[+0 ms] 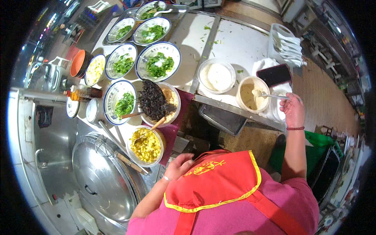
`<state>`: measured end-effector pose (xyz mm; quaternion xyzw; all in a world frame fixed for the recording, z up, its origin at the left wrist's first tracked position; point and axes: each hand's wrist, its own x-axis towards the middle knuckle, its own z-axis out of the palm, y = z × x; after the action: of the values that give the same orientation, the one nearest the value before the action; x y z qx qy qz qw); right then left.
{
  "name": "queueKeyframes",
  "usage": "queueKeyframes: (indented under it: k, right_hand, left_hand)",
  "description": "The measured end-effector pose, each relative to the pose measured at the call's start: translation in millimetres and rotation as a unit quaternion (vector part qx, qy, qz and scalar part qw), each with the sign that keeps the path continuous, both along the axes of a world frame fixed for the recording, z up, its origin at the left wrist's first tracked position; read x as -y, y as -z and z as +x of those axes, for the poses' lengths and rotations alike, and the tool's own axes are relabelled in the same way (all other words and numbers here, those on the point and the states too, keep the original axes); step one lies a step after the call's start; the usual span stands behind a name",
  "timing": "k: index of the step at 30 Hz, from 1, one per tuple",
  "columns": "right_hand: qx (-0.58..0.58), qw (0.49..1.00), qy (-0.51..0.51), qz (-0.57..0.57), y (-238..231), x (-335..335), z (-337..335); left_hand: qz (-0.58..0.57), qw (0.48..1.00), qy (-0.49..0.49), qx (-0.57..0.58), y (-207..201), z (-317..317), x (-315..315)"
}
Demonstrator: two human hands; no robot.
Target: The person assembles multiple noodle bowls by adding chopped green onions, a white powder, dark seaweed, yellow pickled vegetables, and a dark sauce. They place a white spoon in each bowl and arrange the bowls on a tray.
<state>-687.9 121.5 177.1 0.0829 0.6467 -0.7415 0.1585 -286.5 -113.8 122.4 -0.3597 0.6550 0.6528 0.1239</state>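
Observation:
My right hand (294,111) grips the handle of a metal spoon (274,96). A pale creamy lump sits on the spoon's tip, inside a round tub (243,105) of beige paste. Beside it stands a clear tub of white powder or grains (218,76). My left hand (178,167) rests by the red apron (219,178), fingers loosely extended and holding nothing. Nearest to that hand is a tub of chopped yellow pickles (145,147) with a wooden-handled spoon (158,123). Behind it, dark shredded food (152,100) is heaped over a tub of tan crumbs (172,96).
Several blue-rimmed bowls (175,50) with chopped greens cover the counter's left part. A black phone (274,75) lies on a white cloth, near a clear bin of white spoons (288,47). A large lidded pot (102,180) and a wire skimmer (107,145) are at the left.

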Motion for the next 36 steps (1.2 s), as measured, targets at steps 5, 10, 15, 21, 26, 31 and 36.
queueKeyframes:
  k: [5, 10, 15, 21, 26, 31, 36]
  right_hand:
    - [-0.057, 0.985, -0.134, -0.089, -33.1, 81.4, -27.2]
    - [-0.012, 0.962, -0.222, -0.157, -25.5, 231.7, -44.6]
    - [0.026, 0.942, -0.268, -0.199, -4.7, 376.6, -38.4]
    - [-0.013, 0.961, -0.261, -0.087, 24.2, 481.8, -20.4]
    - [0.001, 0.954, -0.299, -0.030, 38.1, 501.4, -26.9]
    - [0.034, 0.949, -0.286, -0.124, 32.8, 514.9, -48.7]
    - [0.067, 0.924, -0.319, -0.201, 14.9, 586.3, -49.3]
  left_hand:
    - [-0.044, 0.977, -0.207, 0.020, 21.5, 75.7, -34.9]
    - [-0.315, 0.940, -0.081, 0.106, 72.2, 133.9, -46.4]
    - [-0.531, 0.833, -0.154, 0.037, 94.8, 152.3, -74.5]
    - [-0.419, 0.871, -0.149, 0.210, 110.5, 158.4, -78.3]
    - [-0.442, 0.859, -0.134, 0.221, 115.7, 157.2, -80.2]
    - [-0.482, 0.848, -0.134, 0.175, 116.1, 160.9, -82.2]
    - [-0.519, 0.834, -0.143, 0.123, 120.9, 162.3, -82.5]
